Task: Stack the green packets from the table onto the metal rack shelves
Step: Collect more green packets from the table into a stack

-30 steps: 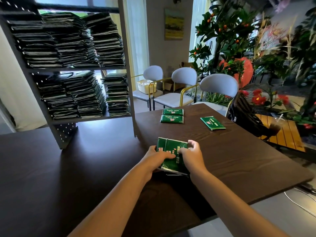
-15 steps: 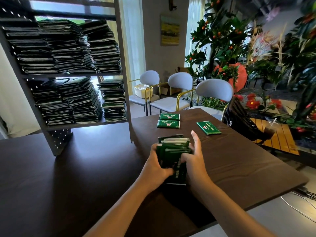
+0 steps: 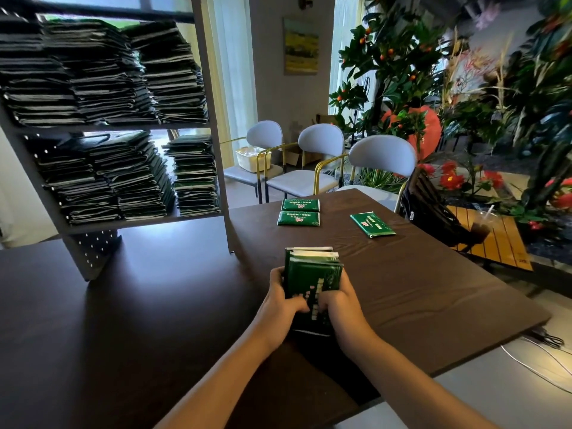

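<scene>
Green packet stack (image 3: 312, 281), long axis pointing away toward the rack (image 3: 213, 125), gripped between left hand (image 3: 280, 308) and right hand (image 3: 343, 308).

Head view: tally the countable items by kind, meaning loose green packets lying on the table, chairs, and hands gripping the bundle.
Loose flat green packets lying on the dark wooden table: 3
Pale grey chairs with gold frames: 3
Hands gripping the green packet bundle: 2, left hand, right hand
Total: 8

A café-like lounge: a dark table (image 3: 402, 289), padded chairs (image 3: 382, 159), potted citrus tree (image 3: 387, 66), wall painting (image 3: 301, 46).
</scene>
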Available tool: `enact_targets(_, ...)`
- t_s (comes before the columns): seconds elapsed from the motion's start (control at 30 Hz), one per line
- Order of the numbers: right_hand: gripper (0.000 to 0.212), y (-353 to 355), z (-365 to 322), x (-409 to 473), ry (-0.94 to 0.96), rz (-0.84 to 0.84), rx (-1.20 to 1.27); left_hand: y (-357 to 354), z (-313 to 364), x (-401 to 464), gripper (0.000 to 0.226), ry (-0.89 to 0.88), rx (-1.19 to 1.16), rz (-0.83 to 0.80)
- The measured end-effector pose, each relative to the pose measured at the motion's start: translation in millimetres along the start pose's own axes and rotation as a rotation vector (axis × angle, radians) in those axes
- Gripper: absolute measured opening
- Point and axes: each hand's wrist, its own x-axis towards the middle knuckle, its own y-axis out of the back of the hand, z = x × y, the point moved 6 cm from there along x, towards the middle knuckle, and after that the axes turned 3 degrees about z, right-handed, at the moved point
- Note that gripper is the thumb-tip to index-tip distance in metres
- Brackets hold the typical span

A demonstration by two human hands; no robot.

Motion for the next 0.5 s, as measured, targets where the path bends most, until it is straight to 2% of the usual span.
enact_targets(0.07, 0.067, 5, -5, 7, -0.043, 0.028, -0.071, 3, 5, 5, 0.062, 0.044, 0.056, -0.017)
enact_targets(0.17, 0.054, 9, -10, 24, -0.115, 0.047, -0.180, 9, 9, 16, 0.066, 0.171, 0.008, 0.022)
enact_targets(0.27, 0.040, 19, -15, 50, -0.131, 0.080, -0.331, 11, 14, 25, 0.046, 0.341, -0.110, 0.023)
enact_targets(0.37, 0.058, 44, -22, 89, -0.068, 0.185, -0.649, 12, 13, 28, 0.028, 0.456, -0.062, -0.024)
enact_targets(0.5, 0.056, 77, -36, 141, 0.005, 0.293, -1.068, 15, 2, 30, 0.024, 0.486, 0.043, 0.012)
